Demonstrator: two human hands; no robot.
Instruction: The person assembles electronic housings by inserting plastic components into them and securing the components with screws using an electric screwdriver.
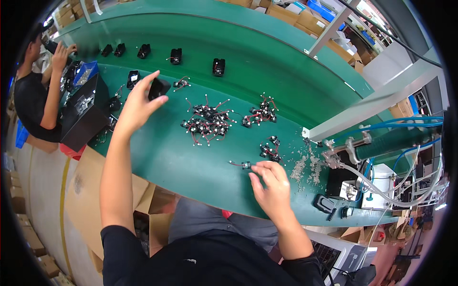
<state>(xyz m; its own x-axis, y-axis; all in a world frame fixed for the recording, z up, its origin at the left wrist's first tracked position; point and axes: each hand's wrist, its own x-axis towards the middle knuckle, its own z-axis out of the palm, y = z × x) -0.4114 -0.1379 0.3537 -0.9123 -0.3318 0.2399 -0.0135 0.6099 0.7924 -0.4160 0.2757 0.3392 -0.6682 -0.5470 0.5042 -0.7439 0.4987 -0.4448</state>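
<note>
Over the left part of the green bench, my left hand point(136, 106) grips a black plastic housing point(159, 87) between thumb and fingers. My right hand point(273, 188) is low over the bench's front half, thumb and forefinger apart. Right at its fingertips is a small black part with a red wire point(245, 165); I cannot tell whether they touch. Beyond lies a big pile of similar wired parts point(208, 120). Two smaller clusters, one farther back point(261, 113) and one close to my right hand point(270, 150), lie to the right. A single wired part point(182, 83) sits near the held housing.
Several black housings, one of them point(218, 67), line the back. Loose screws point(305, 167) are scattered at right, beside a green-bodied tool with hoses point(381, 145). A black box point(86, 114) and a blue screw tray point(86, 74) stand left, near another person point(38, 90). Cardboard boxes point(160, 226) stand below.
</note>
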